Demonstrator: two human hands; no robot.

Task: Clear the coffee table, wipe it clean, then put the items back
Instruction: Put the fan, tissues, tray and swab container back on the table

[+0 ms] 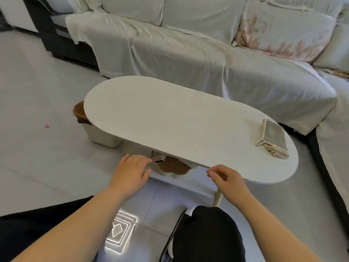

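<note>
Surface bare except folded cloth, right of frame. Left hand reaching under near edge toward lower shelf, grasp unclear. Right hand loosely curled, empty. I judge: restocking step. Next: lift items from shelf.

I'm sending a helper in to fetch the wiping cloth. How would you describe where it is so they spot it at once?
Find the white oval coffee table in front of the covered sofa. The cloth lies folded on the tabletop at its right end, near the rim. It is grey with a cream border and striped folded edges, and it is the only thing on the tabletop.
</note>
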